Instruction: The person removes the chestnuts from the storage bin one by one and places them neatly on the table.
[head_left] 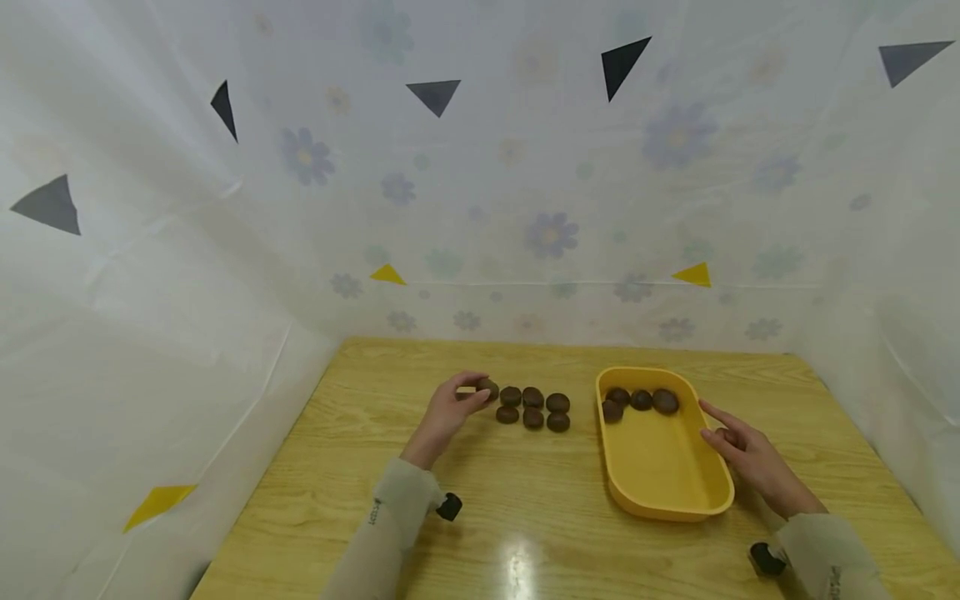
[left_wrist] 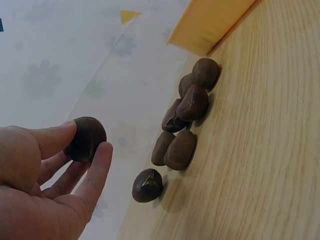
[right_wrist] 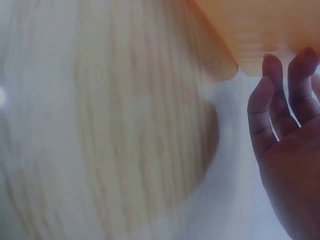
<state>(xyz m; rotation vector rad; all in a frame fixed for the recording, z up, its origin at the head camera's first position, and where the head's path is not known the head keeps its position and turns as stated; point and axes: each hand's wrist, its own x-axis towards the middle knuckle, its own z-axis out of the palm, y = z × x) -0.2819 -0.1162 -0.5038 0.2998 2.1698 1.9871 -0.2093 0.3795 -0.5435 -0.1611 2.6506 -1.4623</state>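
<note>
Thumb and fingers of my left hand pinch a dark brown chestnut at the left end of a group of chestnuts on the table. These lie in two short rows, close together; in the left wrist view a single chestnut sits nearest the hand. My right hand rests against the right side of a yellow tray, its fingers loosely extended. Several chestnuts lie at the tray's far end.
The wooden table carries the rows and the tray. Behind it and at both sides hangs a pale flowered curtain with black, grey and yellow triangles.
</note>
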